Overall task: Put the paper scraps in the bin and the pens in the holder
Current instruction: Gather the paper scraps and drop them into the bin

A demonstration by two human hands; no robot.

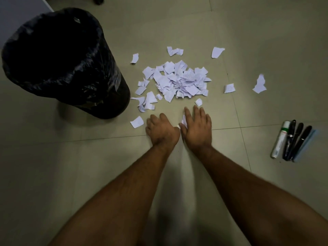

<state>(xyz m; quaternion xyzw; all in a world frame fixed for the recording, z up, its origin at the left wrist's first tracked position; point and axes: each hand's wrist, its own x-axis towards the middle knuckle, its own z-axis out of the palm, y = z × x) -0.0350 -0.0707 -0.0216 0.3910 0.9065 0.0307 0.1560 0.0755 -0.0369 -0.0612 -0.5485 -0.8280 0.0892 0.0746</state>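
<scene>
- The person's left hand (162, 129) rests knuckles-up on the pale tiled floor (53, 166), fingers curled under; a sliver of white shows at its inner edge, yet I cannot tell whether it is clenched on paper or merely closed
- The right hand (197, 126) lies just beside it, palm down with fingers stretched forward; a small crumpled white paper scrap (184, 121) peeks out along the index-finger side, touching the hand, pinned beneath it rather than plainly grasped
- The heap of torn white paper scraps with printed lines (179, 80) sits on the floor just ahead of both hands; looser pieces are scattered around it, one torn white piece (137, 122) just left of the left hand, another stray white piece (260, 84) well off to the right
- The tall round bin lined with a black plastic bag (58, 55) stands upright at the left, near the heap's left edge; its inside is too dark to read
- The bundle of pens, a white marker with a green band beside several black ones (292, 141), lies on the floor at the right, well apart from the hands; they lie side by side, touching
</scene>
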